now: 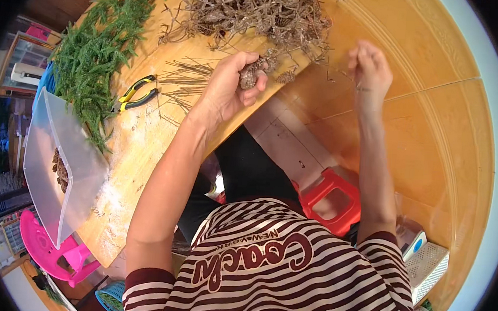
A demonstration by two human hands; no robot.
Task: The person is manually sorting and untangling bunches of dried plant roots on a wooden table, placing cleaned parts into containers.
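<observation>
My left hand [231,85] is closed around a brown pine cone [248,77] above the table's near edge. Out to the right, past the edge, my right hand [371,69] is raised with its fingers curled together. A thin wire-like strand seems to run near those fingers, but what they pinch is too small to make out. Another small pine cone [286,77] lies at the table edge beside my left hand. Thin dark wires [188,77] are spread on the wood left of that hand. Beyond them is a tangled heap of wired pine cones [259,12].
Pliers with yellow-and-black handles [138,94] lie near green artificial pine branches [97,58]. A translucent plastic bin [81,161] holding several pine cones stands at the left of the wooden table [124,164]. A red stool [335,199] is below; a pink chair [52,246] stands lower left.
</observation>
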